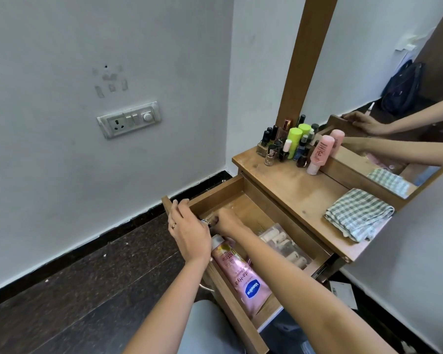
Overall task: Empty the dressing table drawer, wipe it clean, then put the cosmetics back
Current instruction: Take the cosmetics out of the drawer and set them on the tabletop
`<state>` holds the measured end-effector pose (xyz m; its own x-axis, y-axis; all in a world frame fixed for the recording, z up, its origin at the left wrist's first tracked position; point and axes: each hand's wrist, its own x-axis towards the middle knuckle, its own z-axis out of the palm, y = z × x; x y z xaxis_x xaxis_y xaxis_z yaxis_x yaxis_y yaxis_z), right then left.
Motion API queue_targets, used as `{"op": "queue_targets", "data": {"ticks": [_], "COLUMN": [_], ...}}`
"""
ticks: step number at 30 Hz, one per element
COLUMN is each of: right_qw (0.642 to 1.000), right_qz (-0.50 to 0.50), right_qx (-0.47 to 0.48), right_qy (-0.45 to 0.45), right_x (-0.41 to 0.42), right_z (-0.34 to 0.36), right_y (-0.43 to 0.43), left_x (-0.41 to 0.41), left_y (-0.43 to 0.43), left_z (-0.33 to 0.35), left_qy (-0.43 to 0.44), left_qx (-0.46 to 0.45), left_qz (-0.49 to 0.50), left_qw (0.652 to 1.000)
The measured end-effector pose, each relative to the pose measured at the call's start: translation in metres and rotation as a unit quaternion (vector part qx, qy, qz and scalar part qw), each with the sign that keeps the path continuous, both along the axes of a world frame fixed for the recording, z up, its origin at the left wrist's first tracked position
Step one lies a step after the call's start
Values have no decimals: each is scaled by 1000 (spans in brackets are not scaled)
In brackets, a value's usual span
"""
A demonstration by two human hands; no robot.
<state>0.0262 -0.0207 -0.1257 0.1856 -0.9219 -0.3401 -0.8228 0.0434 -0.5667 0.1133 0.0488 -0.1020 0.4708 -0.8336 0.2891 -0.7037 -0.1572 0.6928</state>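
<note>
The left hand (189,233) curls its fingers over the front edge of the open drawer (241,200), probably to steady it, while the right hand (226,221) reaches inside, fingers closed on a small object (206,222) too hidden to name. A pink Vaseline tube (241,274) and a clear pouch (284,244) lie in the drawer, so emptying seems unfinished. Nail polish bottles (271,149) and a checked cloth (358,213) sit on the wooden bench (292,187), below a mirror (368,72). White walls carry a switch plate (128,118); the floor (87,290) is dark.
</note>
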Motion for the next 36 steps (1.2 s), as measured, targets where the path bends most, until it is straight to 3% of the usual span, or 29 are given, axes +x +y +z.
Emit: {"op": "queue_targets", "data": {"ticks": [9,15,19,26,36], "right_qw": [998,986,957,939,948], "right_qz": [-23,-60,-124,-161,-136], "right_qx": [-48,-151,-205,-227,-228], "right_qy": [-16,40,165,201,174], "right_x": [-10,-69,-115,-146,-153], "right_z": [45,145,183,175,157], "right_y": [3,-13,-42,-75,-83], "left_x": [-1,-1,-1,-1,-1], "left_y": [0,0,1,0,-2], "left_z": [1,3,2,2,1], "left_qy": [-7,1,-9,-16,-18], "left_qx": [-2,-9,-10,7,0], "left_qz": [0,-3,-5,-9,-2], "left_qw": [1000,1000,1000,1000,1000]}}
